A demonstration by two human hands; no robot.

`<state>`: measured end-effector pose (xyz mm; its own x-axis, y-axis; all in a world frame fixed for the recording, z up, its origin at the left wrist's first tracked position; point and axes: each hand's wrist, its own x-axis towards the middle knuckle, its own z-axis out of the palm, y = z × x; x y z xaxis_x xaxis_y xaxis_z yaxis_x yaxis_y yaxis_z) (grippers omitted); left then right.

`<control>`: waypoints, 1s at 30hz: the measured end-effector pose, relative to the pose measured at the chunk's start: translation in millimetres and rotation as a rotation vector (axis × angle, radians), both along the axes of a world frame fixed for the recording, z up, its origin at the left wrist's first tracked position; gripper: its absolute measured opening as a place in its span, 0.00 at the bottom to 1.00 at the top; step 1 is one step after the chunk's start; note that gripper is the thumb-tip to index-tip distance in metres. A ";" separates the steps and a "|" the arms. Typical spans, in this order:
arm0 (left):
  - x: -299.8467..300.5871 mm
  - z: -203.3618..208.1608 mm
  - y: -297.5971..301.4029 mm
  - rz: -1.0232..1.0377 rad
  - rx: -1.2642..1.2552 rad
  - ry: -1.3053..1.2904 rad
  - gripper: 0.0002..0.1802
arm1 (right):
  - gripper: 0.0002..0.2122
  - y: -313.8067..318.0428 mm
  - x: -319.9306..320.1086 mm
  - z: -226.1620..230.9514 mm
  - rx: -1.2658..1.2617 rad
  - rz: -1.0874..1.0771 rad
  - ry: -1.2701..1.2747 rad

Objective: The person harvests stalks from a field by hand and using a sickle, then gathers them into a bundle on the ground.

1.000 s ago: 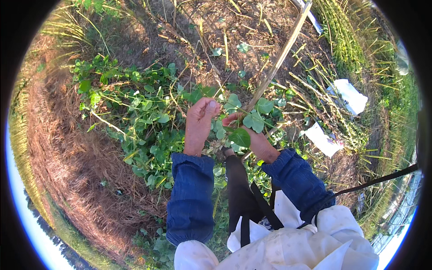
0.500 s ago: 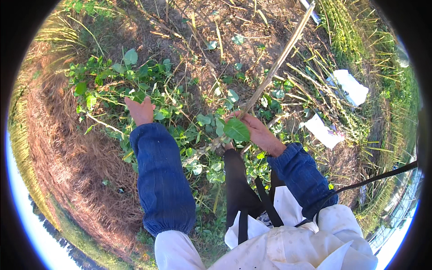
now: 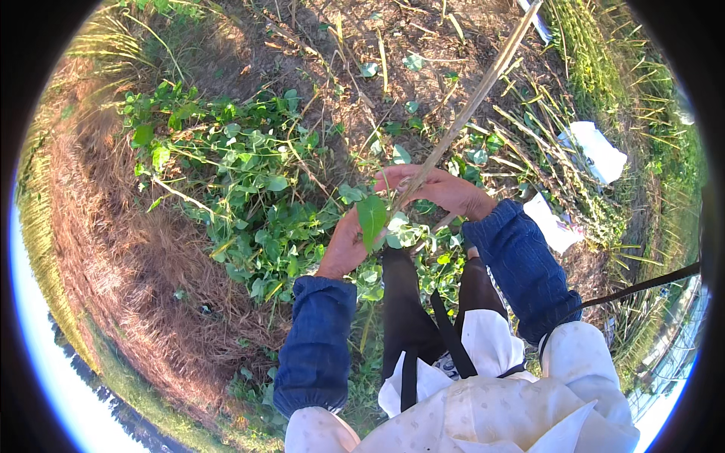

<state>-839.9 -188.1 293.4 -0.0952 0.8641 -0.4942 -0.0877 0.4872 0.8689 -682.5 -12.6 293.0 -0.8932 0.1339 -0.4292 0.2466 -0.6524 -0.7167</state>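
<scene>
A long dry stalk [image 3: 468, 109] rises from between my hands toward the upper right. My right hand [image 3: 449, 190] is closed round its lower part, the fingers reaching across to the left. Just left of the stalk's lower end is my left hand [image 3: 346, 245], its fingertips partly behind a broad green leaf [image 3: 371, 220]. Whether those fingers grip a stem or the stalk cannot be made out. Leafy green vines [image 3: 253, 177] lie in a tangle to the left and under both hands.
Cut stalks [image 3: 544, 155] lie in a pile at the right, with a white sheet [image 3: 594, 151] and another white piece [image 3: 555, 224] beside it. Dry brown grass [image 3: 128, 249] covers the left. My dark-trousered legs [image 3: 404, 302] stand below the hands. A black strap [image 3: 638, 287] crosses at the right.
My left hand has come from the vines on the left, where its fingers were spread, to the stalk's lower end beside my right hand. The right hand and stalk have shifted slightly rightward.
</scene>
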 end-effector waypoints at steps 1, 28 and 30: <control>-0.4 0.8 -1.0 0.006 -0.027 -0.044 0.17 | 0.21 4.1 -3.8 -4.0 -0.092 0.043 0.100; -27.4 2.9 4.5 0.100 -0.126 -0.148 0.13 | 0.18 -28.3 3.2 -9.1 0.400 -0.198 -0.266; -30.4 -0.7 -0.7 0.112 -0.090 -0.063 0.15 | 0.12 -48.1 1.4 19.3 0.785 -0.193 -0.288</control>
<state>-870.3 -188.7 292.7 -0.1551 0.8020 -0.5768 -0.1986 0.5466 0.8135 -681.1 -60.7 312.3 -0.6943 0.6260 -0.3552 0.4241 -0.0429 -0.9046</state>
